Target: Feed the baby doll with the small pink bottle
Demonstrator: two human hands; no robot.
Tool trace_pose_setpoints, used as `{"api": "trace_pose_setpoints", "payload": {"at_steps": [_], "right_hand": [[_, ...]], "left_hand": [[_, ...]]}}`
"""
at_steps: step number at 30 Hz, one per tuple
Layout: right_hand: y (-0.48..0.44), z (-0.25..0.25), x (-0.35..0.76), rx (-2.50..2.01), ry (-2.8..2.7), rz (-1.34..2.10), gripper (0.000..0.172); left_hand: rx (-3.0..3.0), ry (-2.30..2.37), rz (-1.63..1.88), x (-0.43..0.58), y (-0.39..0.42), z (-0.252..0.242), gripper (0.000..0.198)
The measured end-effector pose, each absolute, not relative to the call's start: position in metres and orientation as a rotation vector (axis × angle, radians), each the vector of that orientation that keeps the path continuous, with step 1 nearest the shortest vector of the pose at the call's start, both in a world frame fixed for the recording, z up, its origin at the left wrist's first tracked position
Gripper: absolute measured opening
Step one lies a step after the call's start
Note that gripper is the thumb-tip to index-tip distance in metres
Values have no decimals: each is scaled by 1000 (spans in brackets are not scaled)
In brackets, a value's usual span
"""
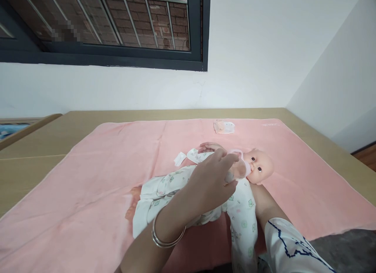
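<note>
A baby doll [261, 167] lies on its back, slightly raised, its head to the right, dressed in a white printed outfit [243, 210]. My left hand [216, 173], with silver bangles at the wrist, is closed around a baby bottle [239, 169]. The bottle has a clear body and a pale pink collar and handle; its tip meets the doll's mouth. My right arm passes beneath the doll's neck. Beyond its chest, my right hand [210, 147] shows only its fingers, curled round the doll's far side; the palm is hidden.
A pink mat [102, 179] covers much of the wooden table [38, 171]. Near its back edge lies a small clear packet [224, 127]. A white tag-like piece [179, 158] is by the doll's sleeve. Behind stand a white wall and a dark-framed barred window [147, 55].
</note>
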State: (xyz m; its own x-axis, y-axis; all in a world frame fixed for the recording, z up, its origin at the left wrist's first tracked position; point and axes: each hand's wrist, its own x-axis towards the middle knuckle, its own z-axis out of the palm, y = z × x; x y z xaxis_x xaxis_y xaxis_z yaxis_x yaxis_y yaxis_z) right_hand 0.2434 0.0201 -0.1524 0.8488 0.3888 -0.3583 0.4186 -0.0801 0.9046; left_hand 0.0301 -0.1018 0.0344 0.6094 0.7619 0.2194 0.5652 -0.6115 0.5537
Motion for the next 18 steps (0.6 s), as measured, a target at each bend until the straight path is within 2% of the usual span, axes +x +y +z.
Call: {"api": "trace_pose_setpoints", "payload": {"at_steps": [2,6,10,18], "right_hand": [[19,-149,242,1587,618,-35,34],[17,-148,238,1432,563,29,51],[16,-148,237,1500,547,48,45],[7,-139,235,1350,698,124,47]], "left_hand": [[2405,1054,607,30,-102,35,45],[2420,1058,602,30,-103,36,47],[2425,1064,607,31,-103,36,48],[2428,1059,614,31,-102,35,47]]}}
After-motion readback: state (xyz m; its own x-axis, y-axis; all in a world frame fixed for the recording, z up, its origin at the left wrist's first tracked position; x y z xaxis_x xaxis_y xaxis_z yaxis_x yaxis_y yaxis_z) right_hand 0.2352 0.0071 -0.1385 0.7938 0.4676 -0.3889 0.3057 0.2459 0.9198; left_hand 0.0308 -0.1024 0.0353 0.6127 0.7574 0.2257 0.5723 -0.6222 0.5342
